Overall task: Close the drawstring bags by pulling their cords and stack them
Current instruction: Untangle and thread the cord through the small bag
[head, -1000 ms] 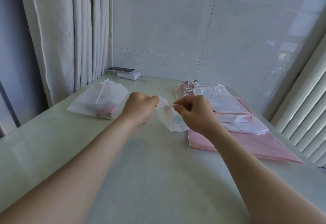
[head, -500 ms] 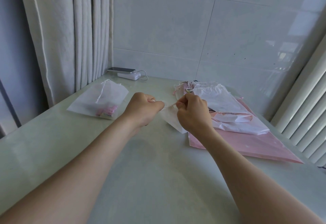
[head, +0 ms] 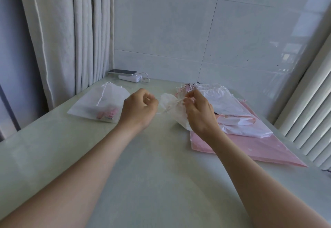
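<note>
Pinching is the right grasp for this work, because the small white bag (head: 170,105) is thin, limp fabric with almost no weight and will crumple wherever it is squeezed. It hangs between the two hands, just above the counter (head: 157,165), with its neck already gathered into a pucker. The right hand (head: 199,114) has thumb and forefinger nipped together on the cord (head: 179,100) right at that pucker, and the bag's body droops below and in front of its palm. The left hand (head: 138,109), a little apart from the bag, has its fingers curled; a faint line of cord runs toward it, so it looks to be pinching the other end, though the pinch itself is hidden. The cord is slim and probably slippery, so it is best held close to the neck, with a steady pull rather than a jerk, which could tear the light cloth. A closed bag (head: 100,102) with something pink inside lies flat beyond the left hand's outer side. It would be the natural base for the stack, though soft and likely to slide. More open bags (head: 220,98) lie just past the right hand on a pink sheet (head: 259,152).
</note>
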A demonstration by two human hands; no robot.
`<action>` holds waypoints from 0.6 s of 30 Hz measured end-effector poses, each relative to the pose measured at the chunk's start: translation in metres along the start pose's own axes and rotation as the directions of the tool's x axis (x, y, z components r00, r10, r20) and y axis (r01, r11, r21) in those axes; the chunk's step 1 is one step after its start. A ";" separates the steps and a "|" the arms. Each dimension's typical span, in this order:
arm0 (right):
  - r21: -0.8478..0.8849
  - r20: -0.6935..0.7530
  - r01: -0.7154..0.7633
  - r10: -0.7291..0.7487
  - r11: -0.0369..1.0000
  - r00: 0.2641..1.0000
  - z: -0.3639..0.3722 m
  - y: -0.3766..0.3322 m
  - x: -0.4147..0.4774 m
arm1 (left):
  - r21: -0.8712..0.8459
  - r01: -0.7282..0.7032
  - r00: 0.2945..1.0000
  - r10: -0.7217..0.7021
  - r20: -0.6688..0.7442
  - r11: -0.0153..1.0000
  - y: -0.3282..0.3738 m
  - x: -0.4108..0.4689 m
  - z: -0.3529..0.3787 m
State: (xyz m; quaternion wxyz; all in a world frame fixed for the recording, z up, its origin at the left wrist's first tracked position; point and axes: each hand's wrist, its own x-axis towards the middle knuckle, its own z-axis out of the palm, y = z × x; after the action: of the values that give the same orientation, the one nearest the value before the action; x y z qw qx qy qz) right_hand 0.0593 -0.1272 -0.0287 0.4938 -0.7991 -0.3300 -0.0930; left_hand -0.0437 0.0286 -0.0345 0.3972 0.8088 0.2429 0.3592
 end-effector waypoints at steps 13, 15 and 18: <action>0.654 0.067 -0.210 0.221 0.727 0.973 -0.009 -0.029 -0.002 | -0.180 -0.168 0.980 0.185 0.079 0.969 -0.002 0.007 -0.007; 0.565 -0.049 -0.080 0.130 0.821 0.990 -0.005 -0.027 -0.007 | -0.180 -0.200 0.979 0.201 -0.015 0.963 0.003 0.006 -0.011; 0.455 -0.118 0.035 0.022 0.890 0.993 0.007 -0.025 -0.015 | -0.141 -0.231 0.967 0.211 -0.144 0.963 0.004 0.008 -0.017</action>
State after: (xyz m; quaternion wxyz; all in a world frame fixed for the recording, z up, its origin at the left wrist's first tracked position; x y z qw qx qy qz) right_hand 0.0312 -0.1197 -0.0209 0.6862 -0.6526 -0.3150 -0.0625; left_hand -0.0512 0.0398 -0.0212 0.4005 0.7727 0.1468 0.4702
